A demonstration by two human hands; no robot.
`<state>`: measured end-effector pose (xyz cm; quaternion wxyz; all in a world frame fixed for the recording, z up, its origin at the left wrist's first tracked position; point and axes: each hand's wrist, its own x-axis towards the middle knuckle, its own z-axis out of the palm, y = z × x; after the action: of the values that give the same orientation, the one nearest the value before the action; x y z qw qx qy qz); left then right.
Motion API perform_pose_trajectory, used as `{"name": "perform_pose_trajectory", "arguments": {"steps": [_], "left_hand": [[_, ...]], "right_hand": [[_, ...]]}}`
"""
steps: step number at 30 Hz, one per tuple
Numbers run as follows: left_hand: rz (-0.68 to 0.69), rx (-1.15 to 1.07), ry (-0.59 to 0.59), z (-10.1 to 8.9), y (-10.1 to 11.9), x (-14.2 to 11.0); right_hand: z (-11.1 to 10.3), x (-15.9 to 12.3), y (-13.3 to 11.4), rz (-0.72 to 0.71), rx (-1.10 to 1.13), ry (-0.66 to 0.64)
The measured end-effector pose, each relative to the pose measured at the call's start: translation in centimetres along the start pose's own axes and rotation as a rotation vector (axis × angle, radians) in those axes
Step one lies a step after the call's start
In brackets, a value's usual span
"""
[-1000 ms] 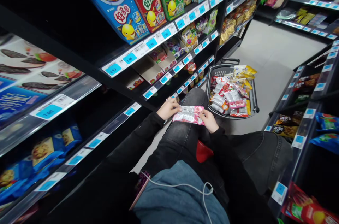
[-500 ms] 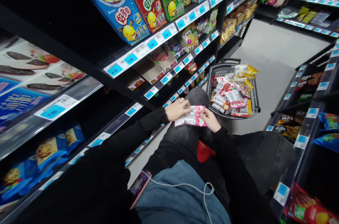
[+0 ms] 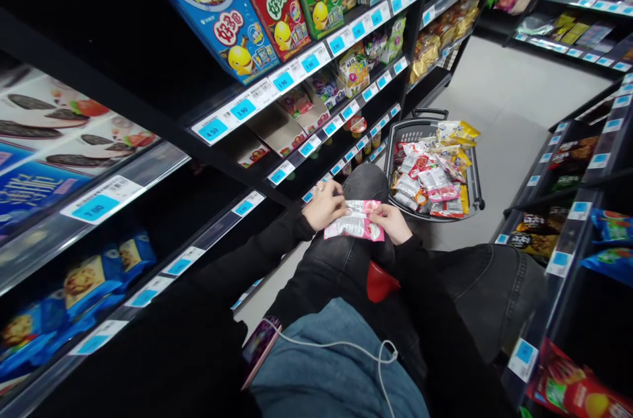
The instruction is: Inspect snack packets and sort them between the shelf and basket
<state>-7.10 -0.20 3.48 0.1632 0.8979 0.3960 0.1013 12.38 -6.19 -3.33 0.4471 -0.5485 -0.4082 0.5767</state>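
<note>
A pink and silver candy packet (image 3: 349,227) lies across my raised knee, its printed silver side facing up. My right hand (image 3: 391,223) pinches the packet's right end between thumb and fingers. My left hand (image 3: 325,204), with a ring on one finger, is curled over the upper left part of the packet, fingertips pressed on it. Just beyond my knee, a dark grey shopping basket (image 3: 479,184) on the floor holds a heap of similar small packets (image 3: 429,171) in silver, red, pink and yellow.
Shelves with blue price tags (image 3: 211,130) rise close on my left, holding cartoon snack boxes (image 3: 212,2) and blue cookie packs (image 3: 85,283). Low shelving with snack bags (image 3: 531,233) stands close on my right. Pale aisle floor (image 3: 499,91) stretches ahead. A white cable (image 3: 341,343) crosses my lap.
My left hand slid right across the packet, then drew back left, its fingers staying on it. My right hand keeps its pinch on the right end.
</note>
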Motion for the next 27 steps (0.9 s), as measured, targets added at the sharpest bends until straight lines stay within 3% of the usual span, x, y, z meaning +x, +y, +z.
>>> {"name": "perform_pose_trajectory", "arguments": {"steps": [3, 7, 13, 16, 19, 22, 27], "left_hand": [[-0.059, -0.053, 0.102, -0.1, -0.6, -2.1], [-0.098, -0.193, 0.149, 0.5, -1.6, -4.1], [-0.288, -0.263, 0.172, 2.5, -2.2, -3.6], [-0.334, -0.331, 0.192, 3.3, -2.1, -3.4], [-0.475, -0.485, 0.174, 4.0, -2.0, -3.4], [-0.605, -0.656, 0.147, 4.1, -1.9, -3.3], [-0.556, -0.902, 0.026, 2.7, -1.3, -3.2]], "right_hand": [[-0.3, -0.2, -0.1, -0.010, 0.030, 0.014], [-0.4, 0.0, 0.2, -0.059, 0.053, 0.007], [-1.0, -0.1, 0.3, -0.072, 0.022, -0.061], [-1.8, -0.3, 0.1, -0.063, 0.135, -0.184], [-2.2, -0.4, 0.2, -0.039, 0.234, -0.268], [-2.2, -0.3, 0.4, -0.032, 0.286, -0.243], [-1.6, -0.1, 0.7, -0.044, 0.277, -0.144]]}}
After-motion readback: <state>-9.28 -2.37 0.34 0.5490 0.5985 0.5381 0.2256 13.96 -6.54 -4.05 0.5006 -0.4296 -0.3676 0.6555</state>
